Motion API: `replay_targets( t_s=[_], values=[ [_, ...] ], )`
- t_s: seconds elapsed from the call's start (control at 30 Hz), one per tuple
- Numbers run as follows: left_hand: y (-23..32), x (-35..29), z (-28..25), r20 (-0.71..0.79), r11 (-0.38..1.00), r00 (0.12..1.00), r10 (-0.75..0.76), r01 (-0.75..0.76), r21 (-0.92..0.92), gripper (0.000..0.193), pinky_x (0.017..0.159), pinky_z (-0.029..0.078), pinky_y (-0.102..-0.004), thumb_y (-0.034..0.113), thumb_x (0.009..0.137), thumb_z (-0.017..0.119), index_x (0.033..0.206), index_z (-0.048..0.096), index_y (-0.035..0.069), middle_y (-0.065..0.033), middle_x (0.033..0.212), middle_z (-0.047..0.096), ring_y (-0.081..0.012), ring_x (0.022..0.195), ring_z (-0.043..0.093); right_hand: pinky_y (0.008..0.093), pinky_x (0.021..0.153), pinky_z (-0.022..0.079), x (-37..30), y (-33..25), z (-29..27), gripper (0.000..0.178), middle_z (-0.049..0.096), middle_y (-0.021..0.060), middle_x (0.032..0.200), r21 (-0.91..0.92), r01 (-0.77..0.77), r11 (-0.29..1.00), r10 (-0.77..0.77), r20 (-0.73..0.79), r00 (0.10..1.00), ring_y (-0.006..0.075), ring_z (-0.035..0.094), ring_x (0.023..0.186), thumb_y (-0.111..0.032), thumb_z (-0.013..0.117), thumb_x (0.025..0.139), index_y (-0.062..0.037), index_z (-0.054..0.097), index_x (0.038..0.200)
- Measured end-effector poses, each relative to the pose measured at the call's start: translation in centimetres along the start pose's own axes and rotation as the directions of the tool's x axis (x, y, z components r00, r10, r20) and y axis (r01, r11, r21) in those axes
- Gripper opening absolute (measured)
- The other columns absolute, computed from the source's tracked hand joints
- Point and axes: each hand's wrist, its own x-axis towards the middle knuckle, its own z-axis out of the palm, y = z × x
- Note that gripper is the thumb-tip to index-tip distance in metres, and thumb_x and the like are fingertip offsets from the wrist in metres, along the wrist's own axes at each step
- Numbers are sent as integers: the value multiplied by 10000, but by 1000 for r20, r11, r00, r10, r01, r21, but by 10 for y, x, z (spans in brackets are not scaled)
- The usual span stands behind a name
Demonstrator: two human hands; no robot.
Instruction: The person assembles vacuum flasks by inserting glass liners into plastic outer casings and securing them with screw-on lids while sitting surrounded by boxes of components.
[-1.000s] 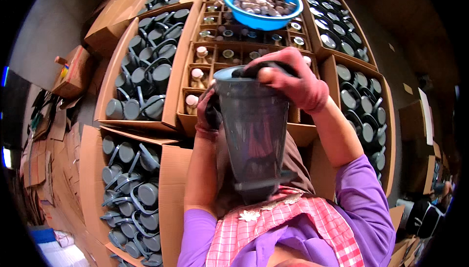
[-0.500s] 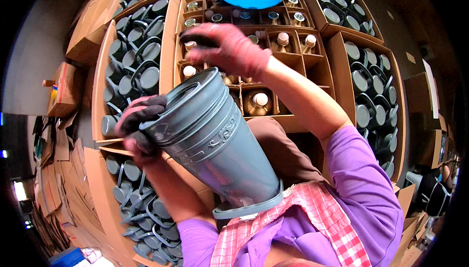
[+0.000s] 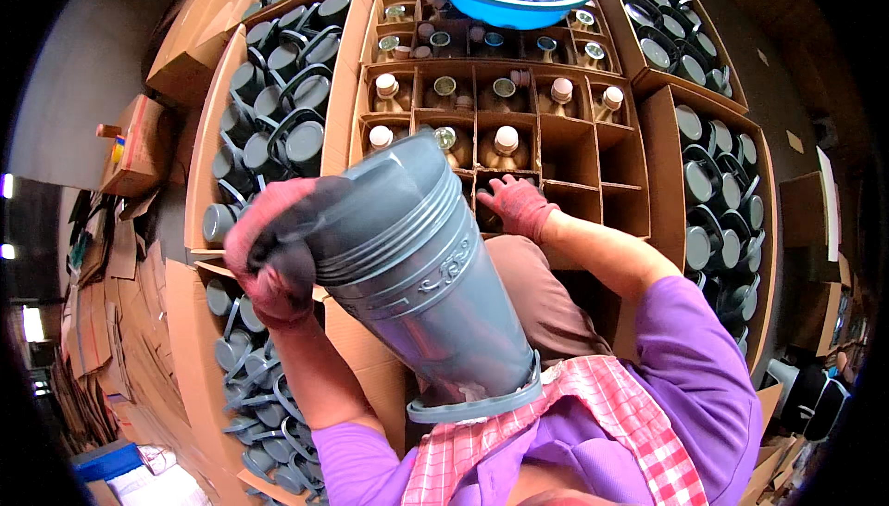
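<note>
A grey plastic jug body (image 3: 417, 274) is tilted against my chest, its wide mouth up and to the left. My left hand (image 3: 273, 261), in a red and black glove, grips its rim. My right hand (image 3: 519, 205), also gloved, has its fingers apart and reaches down into an empty cell of the divided cardboard box (image 3: 593, 149), touching the divider. Nearby cells hold brown bottles with white caps (image 3: 505, 140).
A blue bowl (image 3: 514, 6) full of white caps sits on the far end of the divided box. Open cartons of grey jug parts stand at the left (image 3: 278, 108), lower left (image 3: 250, 386) and right (image 3: 713, 191). Flattened cardboard lies on the floor at left.
My right hand has let go of the jug's rim and dropped into the divided box. The jug has tipped further left, held by my left hand alone.
</note>
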Motion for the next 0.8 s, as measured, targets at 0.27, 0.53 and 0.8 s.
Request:
replay_targets(
  t_s=[0.27, 0.53, 0.8],
  values=[
    [-2, 53, 3, 148, 929, 973, -179, 118, 351, 401, 756, 523, -326, 307, 773, 755, 1017, 661, 3, -133, 830, 696, -204, 766, 673, 452, 813, 548, 11, -4, 0, 550, 558, 174, 1133, -26, -54, 998, 57, 96, 994, 358, 559, 1071, -212, 710, 753, -129, 561, 1277],
    [-91, 21, -16, -119, 845, 992, -52, 107, 524, 379, 805, 545, -351, 285, 928, 607, 1175, 617, -3, -157, 1025, 710, -275, 867, 694, 432, 736, 551, -15, 0, -95, 595, 599, 131, 993, 11, 9, 1000, -7, -156, 988, 310, 612, 958, -331, 755, 729, -183, 540, 1264],
    [-103, -31, 87, 373, 459, 766, -524, 622, -634, 609, 912, 514, -433, 480, 945, 516, 1302, 529, -13, -218, 1158, 646, -338, 1035, 644, 353, 835, 555, -34, -3, -350, 544, 683, 129, 1095, -40, 67, 997, -75, -730, 680, 283, 683, 959, -99, 738, 766, -160, 610, 1291]
  ],
)
